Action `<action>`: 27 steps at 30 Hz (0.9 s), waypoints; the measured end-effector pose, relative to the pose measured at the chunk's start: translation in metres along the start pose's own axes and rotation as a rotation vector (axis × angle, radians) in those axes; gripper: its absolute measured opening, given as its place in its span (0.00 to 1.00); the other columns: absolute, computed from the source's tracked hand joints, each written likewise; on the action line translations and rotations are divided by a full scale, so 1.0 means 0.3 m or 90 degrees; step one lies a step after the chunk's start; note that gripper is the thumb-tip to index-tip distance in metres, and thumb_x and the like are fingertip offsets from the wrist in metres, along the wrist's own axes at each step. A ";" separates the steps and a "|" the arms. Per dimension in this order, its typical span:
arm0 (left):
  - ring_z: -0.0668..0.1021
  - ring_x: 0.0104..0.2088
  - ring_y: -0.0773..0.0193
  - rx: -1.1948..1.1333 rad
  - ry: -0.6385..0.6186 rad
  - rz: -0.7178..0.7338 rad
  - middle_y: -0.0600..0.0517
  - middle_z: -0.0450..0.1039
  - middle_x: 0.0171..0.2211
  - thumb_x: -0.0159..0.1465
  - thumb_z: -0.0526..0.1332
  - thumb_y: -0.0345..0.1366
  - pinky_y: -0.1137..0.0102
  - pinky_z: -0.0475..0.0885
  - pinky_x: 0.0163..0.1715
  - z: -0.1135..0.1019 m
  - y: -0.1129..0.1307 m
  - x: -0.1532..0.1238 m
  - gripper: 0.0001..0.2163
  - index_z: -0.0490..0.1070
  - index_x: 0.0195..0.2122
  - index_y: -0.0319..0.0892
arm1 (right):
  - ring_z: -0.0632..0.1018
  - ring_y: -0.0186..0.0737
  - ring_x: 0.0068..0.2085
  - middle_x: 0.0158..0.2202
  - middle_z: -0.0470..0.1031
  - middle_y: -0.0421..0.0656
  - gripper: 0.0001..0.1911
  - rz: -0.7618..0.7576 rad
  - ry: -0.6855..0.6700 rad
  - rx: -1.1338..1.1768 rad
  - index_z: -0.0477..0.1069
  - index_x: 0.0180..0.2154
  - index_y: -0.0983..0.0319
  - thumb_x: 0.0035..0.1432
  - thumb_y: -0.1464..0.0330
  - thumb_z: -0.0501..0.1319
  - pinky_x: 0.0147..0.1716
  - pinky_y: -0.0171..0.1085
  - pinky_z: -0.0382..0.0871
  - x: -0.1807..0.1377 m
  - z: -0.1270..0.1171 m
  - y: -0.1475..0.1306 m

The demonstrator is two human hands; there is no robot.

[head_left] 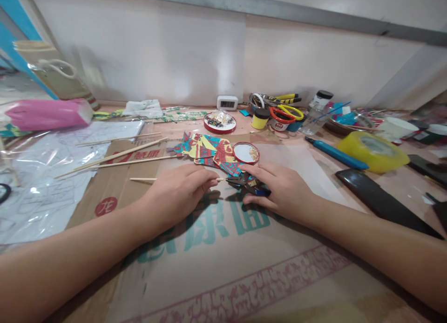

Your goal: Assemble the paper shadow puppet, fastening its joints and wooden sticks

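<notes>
My left hand [185, 188] is closed in a pinch on a thin wooden stick [141, 179], whose tip pokes out past the fingers to the right. My right hand [279, 185] grips a pair of dark pliers [249, 183] with blue on the handle. The pliers' jaws meet or nearly meet the stick's tip; I cannot tell if they bite it. Just beyond the hands lies a colourful flat jointed paper figure [207, 148] in red, blue and yellow with small metal fasteners. Beside it sits a red-rimmed lid [246, 153] holding small gold pieces.
Printed cardboard [195, 276] covers the work surface. More sticks [118, 162] lie left. Behind stand a lid of beads [220, 122], a small clock [227, 102] and scissors [291, 111]. To the right are a blue cutter [335, 153], yellow tape roll [373, 150] and black object [384, 199].
</notes>
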State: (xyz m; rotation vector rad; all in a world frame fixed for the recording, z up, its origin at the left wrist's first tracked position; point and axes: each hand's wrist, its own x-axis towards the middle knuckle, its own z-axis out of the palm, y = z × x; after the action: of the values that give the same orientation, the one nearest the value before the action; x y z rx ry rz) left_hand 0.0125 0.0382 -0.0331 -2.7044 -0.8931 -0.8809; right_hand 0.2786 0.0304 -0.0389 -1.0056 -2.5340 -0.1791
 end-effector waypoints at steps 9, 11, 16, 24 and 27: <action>0.77 0.30 0.64 -0.014 0.022 0.029 0.51 0.79 0.30 0.72 0.53 0.36 0.71 0.70 0.31 0.005 -0.009 -0.014 0.13 0.75 0.37 0.39 | 0.80 0.50 0.41 0.44 0.79 0.53 0.33 0.001 -0.026 0.016 0.67 0.58 0.65 0.63 0.48 0.56 0.36 0.43 0.74 -0.006 -0.002 0.001; 0.77 0.30 0.64 -0.017 0.036 0.030 0.51 0.79 0.31 0.72 0.54 0.36 0.71 0.70 0.31 0.005 -0.010 -0.019 0.12 0.76 0.38 0.39 | 0.80 0.50 0.41 0.44 0.79 0.52 0.32 0.000 -0.028 0.016 0.67 0.58 0.65 0.63 0.49 0.56 0.36 0.43 0.74 -0.007 -0.004 0.000; 0.77 0.29 0.65 -0.010 0.052 0.020 0.51 0.79 0.30 0.72 0.54 0.36 0.71 0.68 0.29 0.007 -0.002 -0.019 0.12 0.76 0.38 0.39 | 0.80 0.50 0.41 0.43 0.79 0.52 0.32 -0.001 -0.021 0.010 0.67 0.58 0.66 0.64 0.49 0.56 0.36 0.43 0.74 -0.003 -0.005 -0.005; 0.75 0.26 0.65 -0.004 0.025 0.009 0.52 0.75 0.25 0.73 0.51 0.35 0.72 0.66 0.26 -0.010 0.014 0.000 0.15 0.74 0.34 0.39 | 0.79 0.53 0.44 0.49 0.76 0.56 0.34 0.014 -0.015 0.010 0.68 0.57 0.66 0.62 0.46 0.57 0.39 0.46 0.75 -0.003 -0.004 -0.009; 0.76 0.27 0.66 -0.005 0.028 0.012 0.53 0.75 0.26 0.73 0.51 0.36 0.72 0.66 0.27 -0.011 0.011 -0.001 0.14 0.74 0.35 0.39 | 0.79 0.53 0.46 0.50 0.76 0.56 0.34 0.022 -0.015 0.017 0.67 0.58 0.65 0.61 0.47 0.57 0.41 0.47 0.75 -0.004 -0.005 -0.009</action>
State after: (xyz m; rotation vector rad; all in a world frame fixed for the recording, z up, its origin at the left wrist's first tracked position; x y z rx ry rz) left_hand 0.0128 0.0343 -0.0304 -2.6844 -0.8557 -0.9377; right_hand 0.2782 0.0274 -0.0378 -1.0456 -2.5324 -0.1243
